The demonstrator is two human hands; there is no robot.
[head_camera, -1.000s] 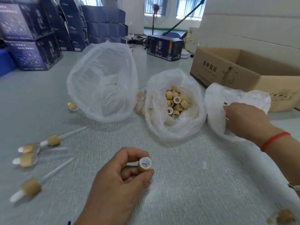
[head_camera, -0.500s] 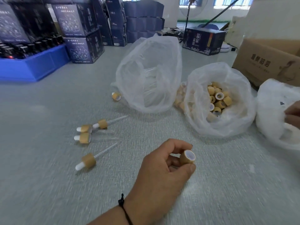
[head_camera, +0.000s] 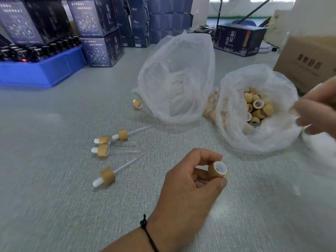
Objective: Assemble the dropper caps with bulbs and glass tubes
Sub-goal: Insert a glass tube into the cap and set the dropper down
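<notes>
My left hand (head_camera: 189, 186) pinches a bamboo-coloured dropper cap (head_camera: 217, 169) between thumb and fingers, its white-lined opening facing up and to the right. My right hand (head_camera: 316, 110) is blurred at the right edge, beside the open bag of caps (head_camera: 236, 135); its fingers are bent, and I cannot tell whether they hold anything. A tall clear bag (head_camera: 176, 79) holds glass tubes. Several assembled droppers (head_camera: 107, 176) lie on the table to the left. A cap with a white bulb (head_camera: 138, 104) lies at the foot of the tube bag.
A third white bag (head_camera: 318, 144) shows at the right edge. A brown carton (head_camera: 309, 59) stands behind it. Dark printed boxes (head_camera: 98, 50) and a blue crate (head_camera: 41, 70) of dark bottles line the back left. The table top (head_camera: 54, 206) is grey.
My right hand has come away from the white bag at the right and now hovers by the bag of caps. The view has swung left. My left hand still holds the cap.
</notes>
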